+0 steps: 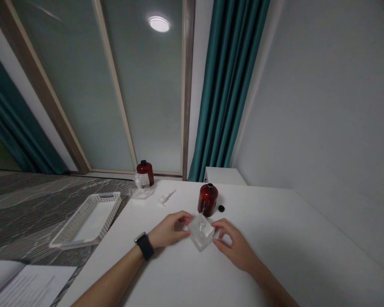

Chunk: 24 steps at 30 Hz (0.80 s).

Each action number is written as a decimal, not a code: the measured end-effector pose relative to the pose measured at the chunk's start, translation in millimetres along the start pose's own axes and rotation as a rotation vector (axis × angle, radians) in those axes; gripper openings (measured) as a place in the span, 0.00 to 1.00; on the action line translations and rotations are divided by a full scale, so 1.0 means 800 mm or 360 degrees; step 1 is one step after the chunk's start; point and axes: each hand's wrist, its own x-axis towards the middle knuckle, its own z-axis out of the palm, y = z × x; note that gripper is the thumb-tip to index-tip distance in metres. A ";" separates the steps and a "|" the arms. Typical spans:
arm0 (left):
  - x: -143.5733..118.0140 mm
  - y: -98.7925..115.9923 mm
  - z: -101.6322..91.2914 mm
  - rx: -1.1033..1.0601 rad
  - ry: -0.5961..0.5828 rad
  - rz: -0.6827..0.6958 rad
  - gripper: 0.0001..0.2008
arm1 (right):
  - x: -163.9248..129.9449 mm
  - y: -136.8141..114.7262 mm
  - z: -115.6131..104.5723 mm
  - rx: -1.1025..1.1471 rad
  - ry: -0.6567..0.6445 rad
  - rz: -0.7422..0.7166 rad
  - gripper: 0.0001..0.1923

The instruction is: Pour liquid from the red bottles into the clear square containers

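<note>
My fingers clasp a clear square glass bottle [201,233] on the white table [275,238], left hand [170,230] and right hand [233,244] each gripping one side. An open amber bottle [208,198] stands just behind, its black cap [221,208] beside it.

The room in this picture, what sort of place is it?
Probably a room in a home or small office, set up as a work corner. A white table stands by a large window with teal curtains, and both hands touch a clear square bottle near an amber bottle.
</note>
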 end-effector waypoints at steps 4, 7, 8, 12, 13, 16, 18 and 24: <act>0.001 0.009 0.004 -0.0066 0.0062 -0.0038 0.12 | 0.000 0.006 0.008 0.0140 0.0007 0.0107 0.18; -0.001 0.013 0.001 -0.0088 0.0033 0.0012 0.13 | 0.002 0.013 0.014 0.0273 0.0054 0.0154 0.22; -0.002 0.013 0.000 -0.0090 -0.0001 0.0044 0.15 | 0.002 0.015 0.015 0.0316 0.0068 0.0178 0.24; -0.008 0.011 0.005 0.0003 -0.0055 0.0008 0.32 | 0.001 0.013 0.020 0.0407 0.0012 0.0294 0.33; -0.009 0.010 0.008 0.0047 -0.0036 -0.0040 0.34 | 0.001 0.011 0.020 0.0406 -0.0011 0.0315 0.34; -0.010 0.010 0.017 0.0122 0.0026 -0.0106 0.33 | 0.001 0.004 0.022 0.0353 -0.0054 0.0329 0.33; -0.009 0.011 0.018 0.0119 0.0033 -0.0069 0.31 | 0.001 0.001 0.023 0.0287 -0.0050 0.0300 0.31; -0.007 0.010 0.013 0.0078 -0.0010 0.0097 0.30 | 0.001 0.000 0.023 0.0102 0.0026 0.0224 0.31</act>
